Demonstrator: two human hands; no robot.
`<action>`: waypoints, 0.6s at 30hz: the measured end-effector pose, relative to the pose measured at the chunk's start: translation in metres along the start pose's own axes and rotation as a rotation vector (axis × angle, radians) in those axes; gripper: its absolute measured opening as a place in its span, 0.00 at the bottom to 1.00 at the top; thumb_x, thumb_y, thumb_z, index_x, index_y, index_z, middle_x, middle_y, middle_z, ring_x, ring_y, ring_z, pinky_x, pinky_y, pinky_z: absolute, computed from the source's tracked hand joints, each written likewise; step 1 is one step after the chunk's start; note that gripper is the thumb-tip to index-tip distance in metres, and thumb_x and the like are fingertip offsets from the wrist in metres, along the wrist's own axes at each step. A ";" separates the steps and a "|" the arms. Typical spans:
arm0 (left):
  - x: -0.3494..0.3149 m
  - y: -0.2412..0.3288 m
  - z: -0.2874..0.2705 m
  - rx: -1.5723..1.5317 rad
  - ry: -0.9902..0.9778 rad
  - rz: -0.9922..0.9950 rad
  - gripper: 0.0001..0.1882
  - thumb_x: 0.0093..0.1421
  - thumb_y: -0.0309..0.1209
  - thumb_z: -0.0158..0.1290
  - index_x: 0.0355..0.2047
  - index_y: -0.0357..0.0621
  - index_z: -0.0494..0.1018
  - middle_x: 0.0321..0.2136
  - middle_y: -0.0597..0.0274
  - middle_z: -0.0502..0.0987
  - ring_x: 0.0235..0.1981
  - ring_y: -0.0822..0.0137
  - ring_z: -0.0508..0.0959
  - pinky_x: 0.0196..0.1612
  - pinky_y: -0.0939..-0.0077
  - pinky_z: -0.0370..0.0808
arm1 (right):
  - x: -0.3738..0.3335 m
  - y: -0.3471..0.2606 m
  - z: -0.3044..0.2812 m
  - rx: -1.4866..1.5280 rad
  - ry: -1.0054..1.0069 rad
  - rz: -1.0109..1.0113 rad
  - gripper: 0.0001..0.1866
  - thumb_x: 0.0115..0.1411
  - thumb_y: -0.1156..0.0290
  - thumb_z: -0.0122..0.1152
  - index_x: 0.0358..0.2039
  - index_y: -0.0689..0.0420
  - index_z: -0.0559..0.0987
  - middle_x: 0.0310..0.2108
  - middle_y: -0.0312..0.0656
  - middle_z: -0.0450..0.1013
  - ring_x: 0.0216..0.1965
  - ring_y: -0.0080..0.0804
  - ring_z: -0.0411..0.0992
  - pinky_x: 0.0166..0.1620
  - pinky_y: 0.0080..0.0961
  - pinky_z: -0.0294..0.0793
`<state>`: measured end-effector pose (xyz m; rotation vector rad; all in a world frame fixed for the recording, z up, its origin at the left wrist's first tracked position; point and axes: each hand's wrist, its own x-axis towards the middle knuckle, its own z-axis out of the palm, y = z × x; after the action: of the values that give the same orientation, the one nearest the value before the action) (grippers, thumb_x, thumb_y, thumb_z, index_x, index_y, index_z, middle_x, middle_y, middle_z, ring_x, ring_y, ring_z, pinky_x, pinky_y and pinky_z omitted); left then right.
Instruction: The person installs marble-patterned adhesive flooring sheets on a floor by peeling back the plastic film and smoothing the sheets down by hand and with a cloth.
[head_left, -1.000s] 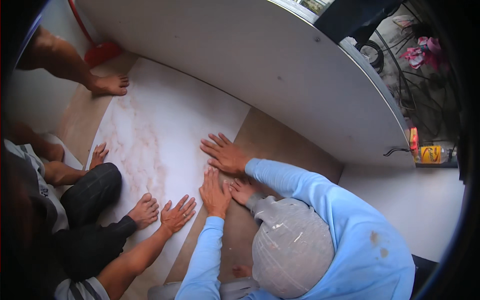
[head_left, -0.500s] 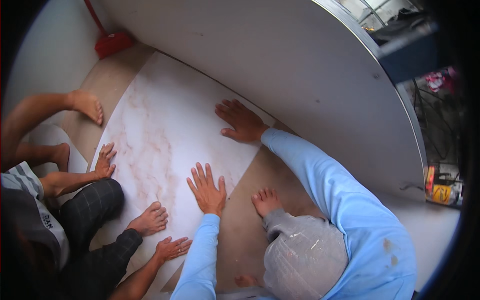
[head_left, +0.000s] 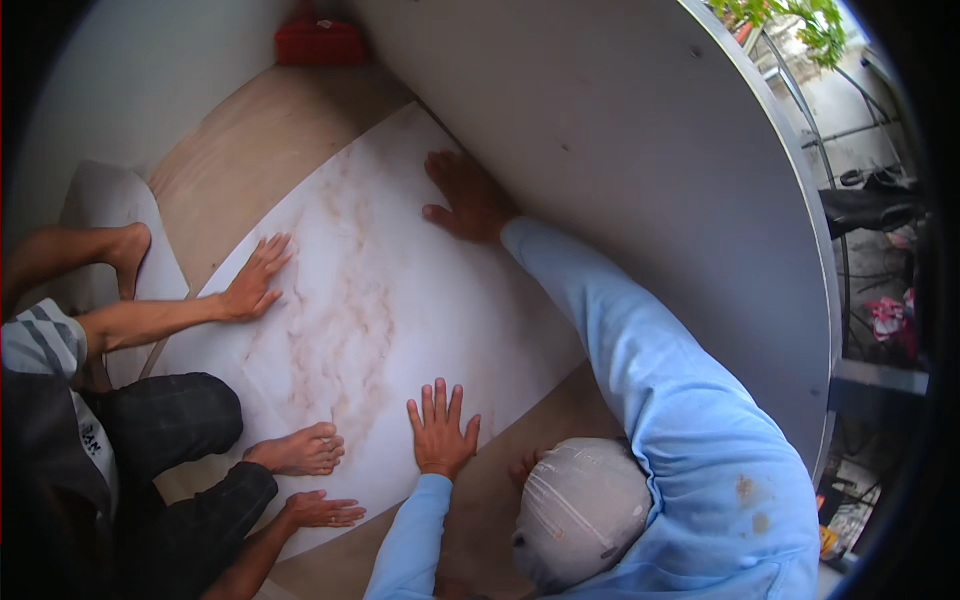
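A large white sheet (head_left: 400,290) with brownish marbling lies flat on the brown floor (head_left: 215,200). My left hand (head_left: 442,435), in a light blue sleeve, rests palm down with fingers spread on the sheet's near part. Further off, my right hand (head_left: 468,195) presses flat beside the sheet's far right edge, against the foot of an upright grey panel (head_left: 640,170). Neither hand holds anything. On the left, a co-worker's hand (head_left: 255,285) lies spread on the sheet, and the co-worker's other hand (head_left: 325,510) rests flat near the sheet's near edge.
A co-worker's bare foot (head_left: 300,450) stands on the sheet. Another bare foot (head_left: 130,250) is at the far left, next to a loose pale piece (head_left: 115,200). A red dustpan (head_left: 320,42) sits in the far corner. My grey-clad knee (head_left: 585,505) is low right.
The view has turned, shifting the sheet and dustpan rightward. My right hand has slid farther along the panel's foot. One bare foot at the upper left has left its place on the floor.
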<state>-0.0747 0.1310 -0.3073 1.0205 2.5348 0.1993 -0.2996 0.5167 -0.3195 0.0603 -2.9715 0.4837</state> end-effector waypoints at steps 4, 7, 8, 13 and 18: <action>0.004 0.000 0.005 -0.006 -0.007 0.009 0.38 0.72 0.59 0.52 0.77 0.59 0.67 0.82 0.55 0.56 0.83 0.49 0.51 0.81 0.33 0.42 | 0.057 0.013 -0.005 -0.081 -0.013 0.021 0.47 0.76 0.40 0.49 0.80 0.66 0.57 0.82 0.59 0.50 0.83 0.55 0.45 0.83 0.48 0.41; 0.000 -0.004 0.015 0.000 0.016 0.014 0.39 0.70 0.59 0.54 0.77 0.60 0.67 0.82 0.56 0.56 0.83 0.50 0.51 0.81 0.33 0.42 | 0.089 0.012 -0.003 -0.068 -0.019 0.064 0.48 0.75 0.39 0.50 0.79 0.66 0.57 0.82 0.59 0.50 0.83 0.56 0.46 0.83 0.47 0.43; 0.000 -0.006 0.020 0.007 0.015 0.002 0.39 0.70 0.59 0.54 0.77 0.60 0.67 0.82 0.56 0.56 0.83 0.50 0.51 0.81 0.33 0.42 | 0.099 0.011 -0.002 -0.057 -0.041 0.106 0.49 0.75 0.38 0.51 0.79 0.66 0.57 0.82 0.60 0.50 0.83 0.56 0.46 0.83 0.47 0.44; -0.003 -0.006 0.018 -0.090 0.045 0.011 0.40 0.69 0.57 0.57 0.76 0.55 0.69 0.81 0.52 0.56 0.82 0.46 0.52 0.80 0.31 0.43 | 0.129 0.010 -0.005 -0.062 -0.012 0.110 0.50 0.73 0.38 0.54 0.79 0.66 0.58 0.81 0.60 0.52 0.82 0.57 0.49 0.83 0.47 0.46; 0.000 -0.001 0.009 -0.082 0.025 -0.019 0.38 0.71 0.58 0.55 0.77 0.61 0.67 0.82 0.57 0.57 0.82 0.52 0.54 0.80 0.35 0.46 | 0.130 0.028 0.017 -0.066 0.125 0.053 0.45 0.74 0.41 0.54 0.76 0.65 0.62 0.78 0.59 0.58 0.81 0.55 0.51 0.82 0.47 0.48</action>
<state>-0.0715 0.1300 -0.3160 0.9679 2.5353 0.3092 -0.4322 0.5349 -0.3269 -0.0528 -2.8697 0.3800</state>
